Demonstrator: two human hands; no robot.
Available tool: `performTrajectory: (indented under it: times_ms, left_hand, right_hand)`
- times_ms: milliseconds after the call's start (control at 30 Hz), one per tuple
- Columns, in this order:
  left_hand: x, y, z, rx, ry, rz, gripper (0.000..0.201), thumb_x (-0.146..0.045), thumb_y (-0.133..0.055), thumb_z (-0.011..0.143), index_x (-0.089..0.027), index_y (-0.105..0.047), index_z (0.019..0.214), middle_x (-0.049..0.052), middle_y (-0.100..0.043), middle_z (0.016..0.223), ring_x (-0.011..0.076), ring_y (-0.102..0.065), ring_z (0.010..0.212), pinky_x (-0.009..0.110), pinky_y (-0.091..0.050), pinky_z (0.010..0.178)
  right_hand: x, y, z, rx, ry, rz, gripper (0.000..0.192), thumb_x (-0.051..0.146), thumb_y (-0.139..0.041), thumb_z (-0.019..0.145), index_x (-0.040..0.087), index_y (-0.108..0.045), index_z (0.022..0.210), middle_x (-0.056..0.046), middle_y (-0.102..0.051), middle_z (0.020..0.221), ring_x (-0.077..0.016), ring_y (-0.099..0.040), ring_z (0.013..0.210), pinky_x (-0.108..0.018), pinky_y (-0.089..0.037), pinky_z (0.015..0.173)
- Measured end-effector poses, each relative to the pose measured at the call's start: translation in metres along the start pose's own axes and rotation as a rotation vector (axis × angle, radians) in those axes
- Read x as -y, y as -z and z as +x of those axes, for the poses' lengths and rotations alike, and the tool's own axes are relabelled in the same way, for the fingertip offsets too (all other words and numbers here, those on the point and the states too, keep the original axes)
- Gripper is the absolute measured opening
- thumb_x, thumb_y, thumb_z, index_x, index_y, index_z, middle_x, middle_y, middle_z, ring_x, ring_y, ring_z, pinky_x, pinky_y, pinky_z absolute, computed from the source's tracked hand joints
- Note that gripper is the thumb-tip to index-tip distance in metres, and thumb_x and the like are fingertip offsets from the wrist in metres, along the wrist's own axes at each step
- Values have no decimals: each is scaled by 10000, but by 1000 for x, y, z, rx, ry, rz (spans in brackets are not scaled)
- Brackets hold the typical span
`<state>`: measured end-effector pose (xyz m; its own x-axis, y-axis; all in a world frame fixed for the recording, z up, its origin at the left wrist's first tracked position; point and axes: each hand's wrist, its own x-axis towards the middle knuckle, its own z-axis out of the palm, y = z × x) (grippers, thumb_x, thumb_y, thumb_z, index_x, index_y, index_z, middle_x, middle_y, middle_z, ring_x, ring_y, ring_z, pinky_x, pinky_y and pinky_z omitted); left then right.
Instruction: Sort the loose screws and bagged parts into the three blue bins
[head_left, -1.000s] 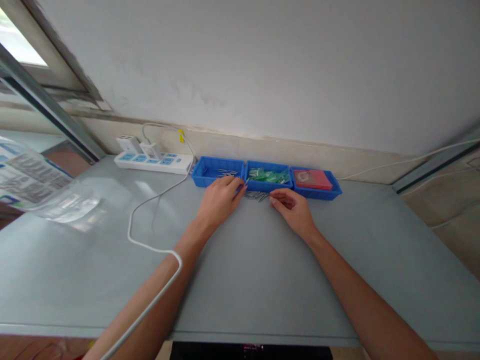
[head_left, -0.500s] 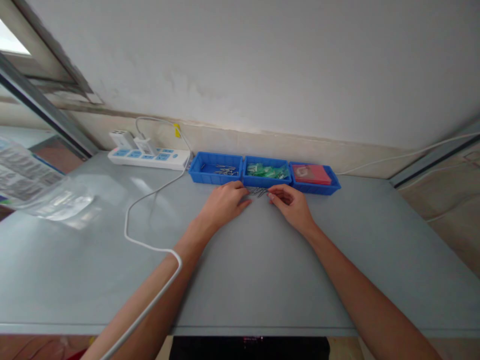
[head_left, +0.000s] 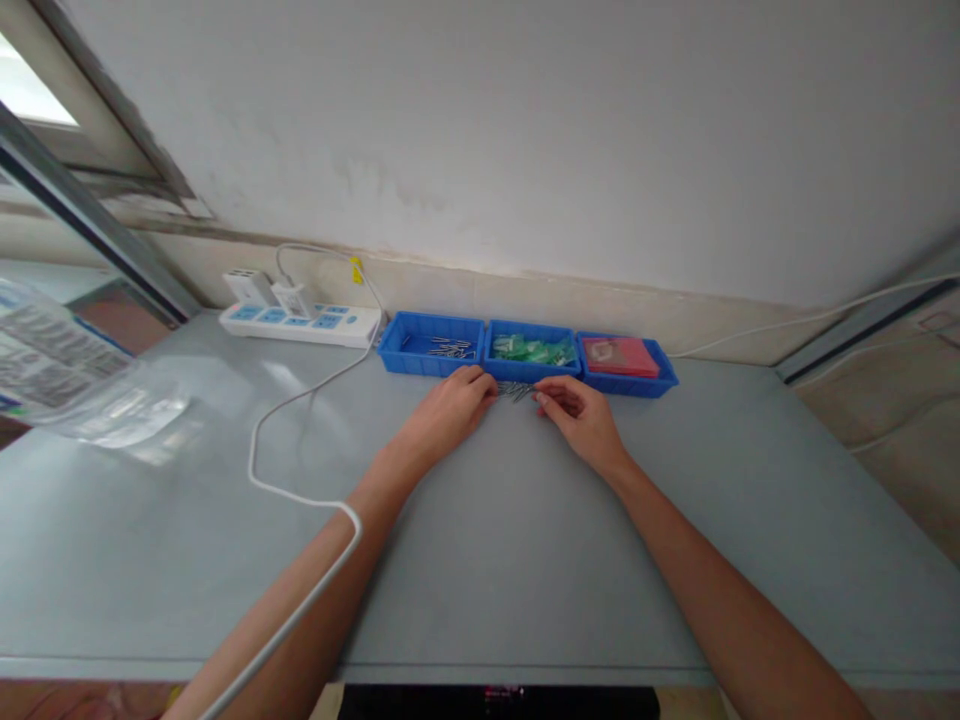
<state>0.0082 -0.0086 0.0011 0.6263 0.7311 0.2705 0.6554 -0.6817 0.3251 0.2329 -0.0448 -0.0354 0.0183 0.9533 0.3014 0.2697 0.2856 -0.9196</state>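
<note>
A small pile of thin metal pins (head_left: 514,390) lies on the grey table just in front of three blue trays. My left hand (head_left: 448,406) rests palm down, its fingertips touching the pile's left end. My right hand (head_left: 579,414) sits at the pile's right end with curled fingers, thumb and forefinger close together; whether they pinch a pin is hidden. The left tray (head_left: 411,356) holds more metal pins, the middle tray (head_left: 534,368) has green parts, and the right tray (head_left: 631,381) has a red flat piece.
A white power strip (head_left: 300,322) with plugged adapters lies at the back left. Its white cable (head_left: 259,445) loops over the table and across my left forearm. A clear plastic bag (head_left: 82,385) lies at the far left. The table's front edge (head_left: 525,676) is near me.
My left hand drew back from the edge of the left tray to the pile of pins. My right hand stayed at the pile.
</note>
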Motion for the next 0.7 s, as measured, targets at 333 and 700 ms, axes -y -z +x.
performTrajectory:
  times_ms: [333,700]
  left_hand:
    - [-17,-3,-2,-103,-212,-28,224,-237,-449,1053,-170,-662,1074,98,-675,1062,224,-628,1038,348,-528,932]
    - [-15,-4,-1,-57,-218,72,233,-273,-485,1048,-164,-687,1085,98,-707,1048,229,-651,1020,350,-525,921]
  right_hand:
    - [9,-3,-3,63,-70,190,299,468,-798,782,232,-706,940,-30,-778,812,-213,-766,734,-353,-646,731]
    - [7,-1,-2,74,-62,150,258,429,-819,756,220,-730,879,-43,-787,823,-223,-769,776,-363,-640,763]
